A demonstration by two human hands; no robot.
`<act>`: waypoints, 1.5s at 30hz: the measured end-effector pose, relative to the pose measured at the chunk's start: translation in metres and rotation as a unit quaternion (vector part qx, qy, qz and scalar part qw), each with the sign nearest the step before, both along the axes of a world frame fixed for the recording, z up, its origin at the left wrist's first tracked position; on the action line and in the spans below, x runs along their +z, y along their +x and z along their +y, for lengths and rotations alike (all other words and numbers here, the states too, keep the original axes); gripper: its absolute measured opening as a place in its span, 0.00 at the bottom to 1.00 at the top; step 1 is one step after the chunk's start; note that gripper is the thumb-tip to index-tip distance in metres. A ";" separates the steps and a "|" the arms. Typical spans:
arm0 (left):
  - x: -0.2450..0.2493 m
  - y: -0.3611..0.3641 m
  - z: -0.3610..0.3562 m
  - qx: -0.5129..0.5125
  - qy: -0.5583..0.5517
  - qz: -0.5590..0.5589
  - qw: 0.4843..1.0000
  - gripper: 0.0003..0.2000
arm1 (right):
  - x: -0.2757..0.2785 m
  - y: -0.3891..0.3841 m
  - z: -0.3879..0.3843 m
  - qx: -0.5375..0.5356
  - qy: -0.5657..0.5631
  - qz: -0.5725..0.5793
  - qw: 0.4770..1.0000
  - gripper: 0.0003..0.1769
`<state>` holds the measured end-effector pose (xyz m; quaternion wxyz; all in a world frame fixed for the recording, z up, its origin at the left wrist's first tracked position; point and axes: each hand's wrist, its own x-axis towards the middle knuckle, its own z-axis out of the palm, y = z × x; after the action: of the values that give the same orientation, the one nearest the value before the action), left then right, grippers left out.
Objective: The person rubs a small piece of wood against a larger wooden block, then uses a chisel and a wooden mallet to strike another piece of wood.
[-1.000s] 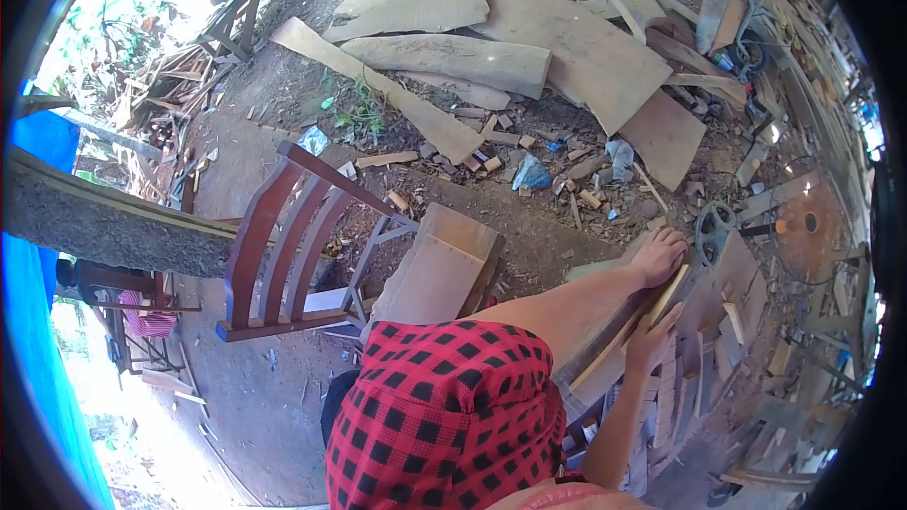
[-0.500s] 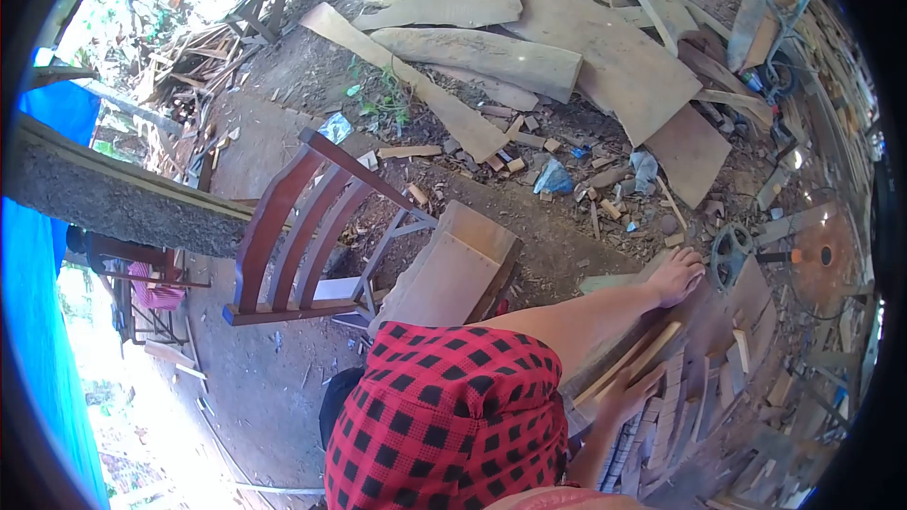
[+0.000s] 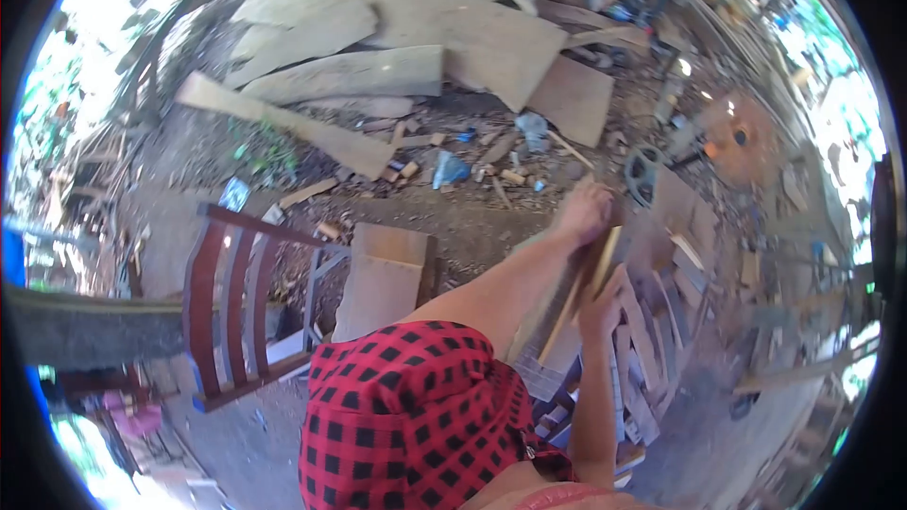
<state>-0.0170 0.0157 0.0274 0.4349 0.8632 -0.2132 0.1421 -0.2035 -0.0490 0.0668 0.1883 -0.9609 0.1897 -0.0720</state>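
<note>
My left hand [image 3: 588, 208] reaches out from a red and black checked sleeve [image 3: 397, 397]. Its fingers are curled at the far end of a long, narrow wooden strip [image 3: 568, 316]. Lower down and to the right, my right hand [image 3: 601, 307] is closed against the same strip's right side. Blur hides its exact finger placement. The strip is slanted, with its far end up and to the right. Several loose lengths of cut wood [image 3: 647, 331] lie just right of my right hand.
A reddish-brown wooden chair [image 3: 201, 307] stands at the left, beside a wide board [image 3: 378, 293]. Large planks [image 3: 453, 33] lie across the back among scraps. An orange disc [image 3: 744, 137] and a dark wheel [image 3: 642, 177] are at the right.
The view has swung right, so the chair, planks and hands sit further left. My right hand has moved up closer to my left hand, along the strip.
</note>
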 end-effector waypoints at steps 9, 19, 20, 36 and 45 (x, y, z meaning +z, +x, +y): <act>-0.008 0.000 -0.004 -0.003 -0.021 0.000 1.000 0.10 | 0.022 -0.151 0.065 0.033 0.074 -0.018 0.997 0.45; -0.016 0.007 -0.007 -0.028 -0.064 -0.002 0.998 0.09 | 0.008 0.040 -0.002 -0.009 0.033 -0.036 0.999 0.45; -0.015 0.006 -0.007 -0.025 -0.061 0.006 0.998 0.09 | 0.008 0.060 -0.007 -0.013 0.033 -0.039 0.999 0.45; -0.072 0.034 -0.017 -0.082 0.003 -0.059 0.995 0.15 | 0.022 -0.180 0.045 -0.086 0.095 -0.048 0.991 0.40; -0.061 0.039 -0.016 -0.097 0.022 0.038 0.994 0.20 | -0.016 -0.322 0.074 -0.399 0.085 -0.079 0.910 0.38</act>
<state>0.0223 -0.0002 -0.0340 0.4352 0.8526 -0.2826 0.0619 -0.5259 0.0248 0.0511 0.2392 -0.7770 0.5469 -0.1999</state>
